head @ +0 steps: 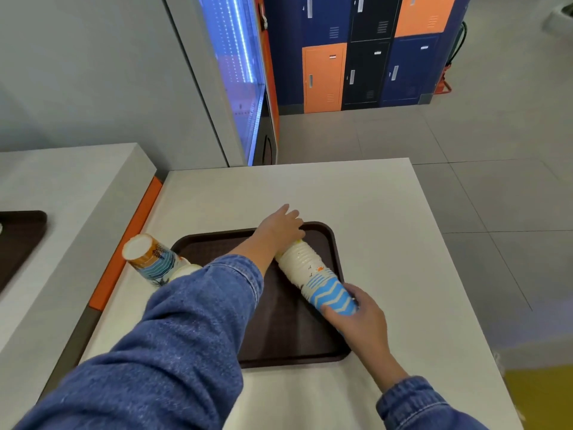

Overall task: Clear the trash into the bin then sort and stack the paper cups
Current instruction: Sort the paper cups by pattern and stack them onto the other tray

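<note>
I judge I'm mid-stacking: my right hand (359, 318) wraps the blue-wave stack (316, 280) lying on the tray (288, 342), my left hand (280, 228) curled over its twelve-o'clock end; next, stand it beside the orange cups (152, 259) at nine o'clock.

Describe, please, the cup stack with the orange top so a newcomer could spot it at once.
Start at the brown tray in the middle of the pale table. Just beyond the tray's left edge, by the left sleeve, stands a short stack of upside-down cups, tilted. Unlike the long blue-and-white stack held sideways between the left hand and right hand, it has an orange band and nobody holds it.
</note>
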The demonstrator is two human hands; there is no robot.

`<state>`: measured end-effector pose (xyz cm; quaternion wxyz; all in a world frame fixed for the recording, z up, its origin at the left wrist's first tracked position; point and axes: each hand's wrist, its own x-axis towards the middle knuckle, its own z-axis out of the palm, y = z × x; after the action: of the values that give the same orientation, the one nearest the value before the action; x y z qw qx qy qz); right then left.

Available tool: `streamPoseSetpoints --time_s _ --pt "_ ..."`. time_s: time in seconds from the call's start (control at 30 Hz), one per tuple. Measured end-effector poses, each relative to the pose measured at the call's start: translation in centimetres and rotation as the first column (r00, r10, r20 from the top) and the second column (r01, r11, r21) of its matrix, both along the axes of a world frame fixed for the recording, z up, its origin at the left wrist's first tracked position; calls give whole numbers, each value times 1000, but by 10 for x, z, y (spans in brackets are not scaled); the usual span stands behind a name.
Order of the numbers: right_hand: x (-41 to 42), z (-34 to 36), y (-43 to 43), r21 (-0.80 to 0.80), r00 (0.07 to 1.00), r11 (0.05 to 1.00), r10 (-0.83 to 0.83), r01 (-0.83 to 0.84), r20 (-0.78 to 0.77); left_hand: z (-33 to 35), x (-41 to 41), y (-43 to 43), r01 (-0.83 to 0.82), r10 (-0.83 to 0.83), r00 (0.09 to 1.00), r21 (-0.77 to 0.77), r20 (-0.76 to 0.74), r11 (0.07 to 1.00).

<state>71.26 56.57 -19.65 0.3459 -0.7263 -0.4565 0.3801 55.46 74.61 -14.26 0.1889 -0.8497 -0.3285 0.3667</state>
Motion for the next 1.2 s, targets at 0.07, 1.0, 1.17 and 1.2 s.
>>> streamPoseSetpoints --time_s 0.07,1.0,1.17,1.2 --pt "11 7 5 52 990 995 -84 90 -113 16 -1 4 -6 8 994 -19 111 1000" --pt "-165 255 42 422 512 855 519 -303 -684 113 -171 -287 -224 624 -638 -884 452 411" --pt "-206 256 31 417 509 834 550 -361 -662 88 -206 -304 -213 572 -699 -889 429 406" --pt "-212 257 31 421 511 835 550 -354 -661 84 -213 -306 -214 564 -706 -888 429 407"
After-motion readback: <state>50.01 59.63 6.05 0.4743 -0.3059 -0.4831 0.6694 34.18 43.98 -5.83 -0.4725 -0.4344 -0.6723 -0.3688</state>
